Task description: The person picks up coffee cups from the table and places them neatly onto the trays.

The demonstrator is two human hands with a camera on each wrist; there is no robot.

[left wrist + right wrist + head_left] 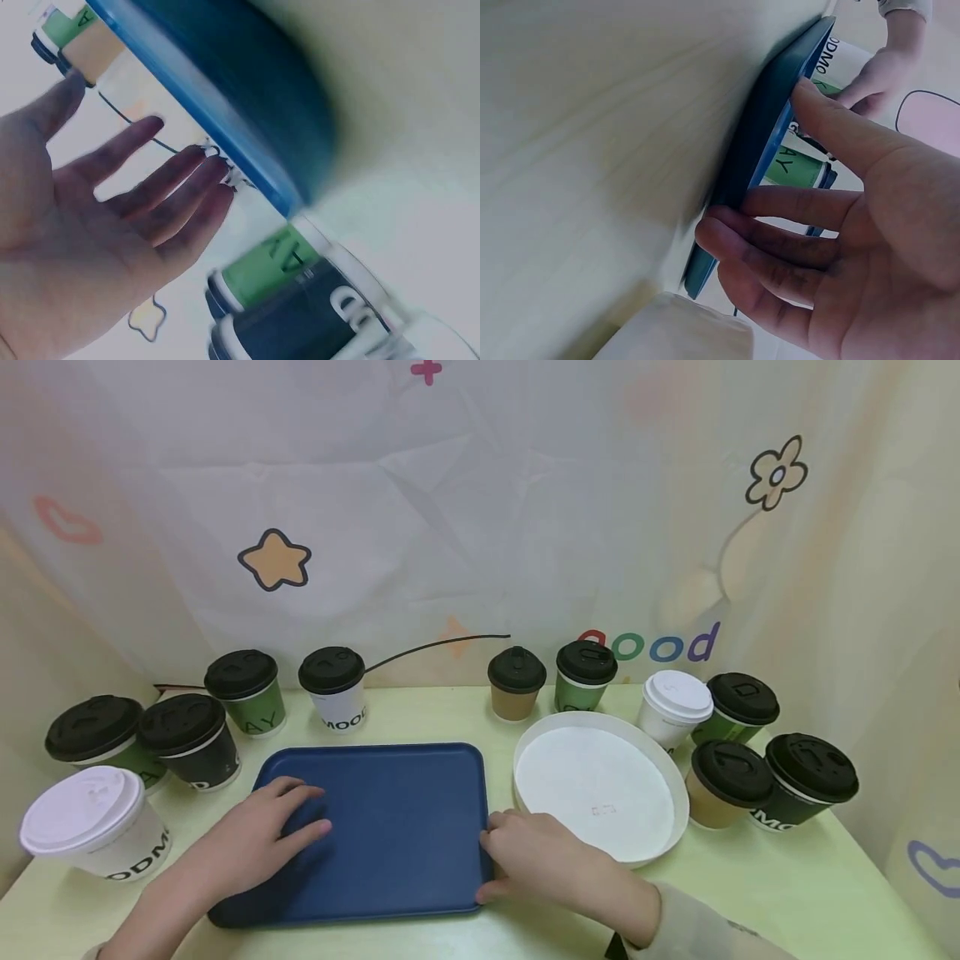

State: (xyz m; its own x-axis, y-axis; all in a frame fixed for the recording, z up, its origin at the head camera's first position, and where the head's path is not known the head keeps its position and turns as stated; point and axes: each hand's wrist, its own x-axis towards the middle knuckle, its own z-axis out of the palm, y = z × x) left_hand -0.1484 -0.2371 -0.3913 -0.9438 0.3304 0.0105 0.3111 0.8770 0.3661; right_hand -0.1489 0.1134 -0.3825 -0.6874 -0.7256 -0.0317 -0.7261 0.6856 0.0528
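A dark blue rectangular tray (pixel 390 835) lies on the table between my two hands. My left hand (pixel 258 839) is over its left side, fingers spread and loosely bent, with nothing held; the left wrist view has the palm beside the tray's rim (pixel 202 120). At the opposite edge, my right hand (pixel 540 860) grips the tray's right side with bent fingers. In the right wrist view, the thumb touches the rim and the fingertips (pixel 716 236) press against the outer wall (pixel 754 135).
A round white shallow tray (pixel 600 777) stands right of the blue one, close to my right hand. Lidded paper cups line the left, including a white-lidded cup (pixel 97 827) and a black cup (pixel 198 747). Several more, such as a brown cup (pixel 723 785), stand behind and right.
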